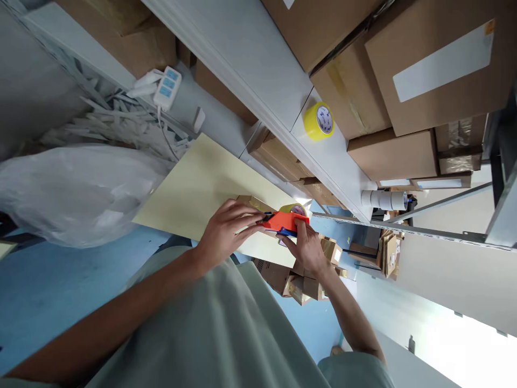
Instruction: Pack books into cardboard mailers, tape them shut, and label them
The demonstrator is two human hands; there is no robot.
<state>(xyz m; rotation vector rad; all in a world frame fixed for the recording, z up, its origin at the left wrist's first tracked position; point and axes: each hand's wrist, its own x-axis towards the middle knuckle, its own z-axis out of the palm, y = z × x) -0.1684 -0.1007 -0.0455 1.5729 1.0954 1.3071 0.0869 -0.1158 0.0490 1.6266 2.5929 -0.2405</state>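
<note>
My left hand [228, 229] lies over a small cardboard box [251, 203] on a cream tabletop [197, 186], fingers and thumb closed around the box. My right hand [306, 249] grips an orange tape dispenser [285, 221] that carries a yellowish tape roll [297, 209]. The dispenser's front end rests on the box, right at my left fingertips. Most of the box is hidden under my hands and the dispenser.
A yellow tape roll [319, 121] sits on a grey shelf [262, 64] among large cardboard boxes [432, 70]. A white power strip [166, 87], shredded paper strips [109, 116] and a white plastic bag [76, 188] lie beside the tabletop. Small parcels [299, 280] are piled below.
</note>
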